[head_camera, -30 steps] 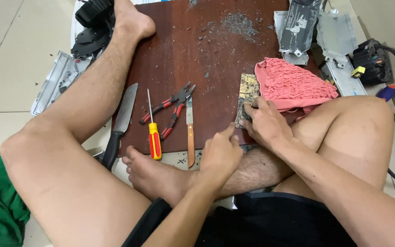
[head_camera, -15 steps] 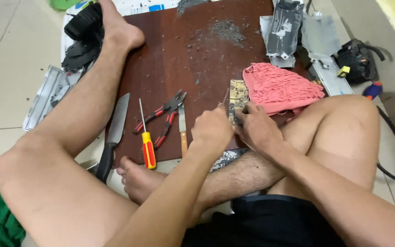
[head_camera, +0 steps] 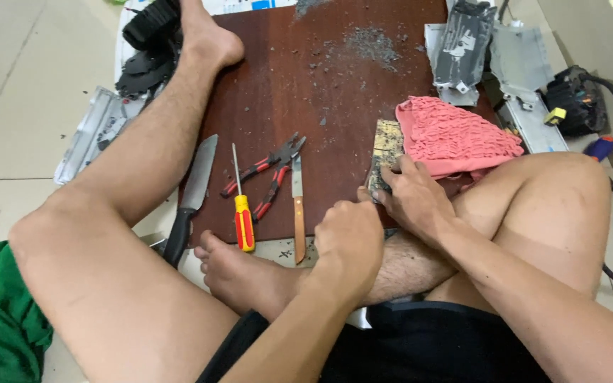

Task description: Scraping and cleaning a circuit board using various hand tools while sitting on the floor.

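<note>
While you sit on the floor, the circuit board lies flat on the brown board, just past your two hands. Its long side runs away from you, from your fingers up toward the pink cloth. The cloth touches its right edge and may cover a bit of it.

Your right hand is the nearer one. It lies on the near end of the circuit board, and its fingers are bent down and press on that end. It holds nothing else that you can see.

Your left hand sits just beside it, a little closer to you. It is curled into a loose fist, with the thumb up by the corner of the circuit board. Whether it grips a small thing inside, you cannot tell.

To the left lie a thin knife, red pliers, a screwdriver and a big knife, side by side. Grey crumbs dot the far part. Metal pieces lie beyond the cloth.
</note>
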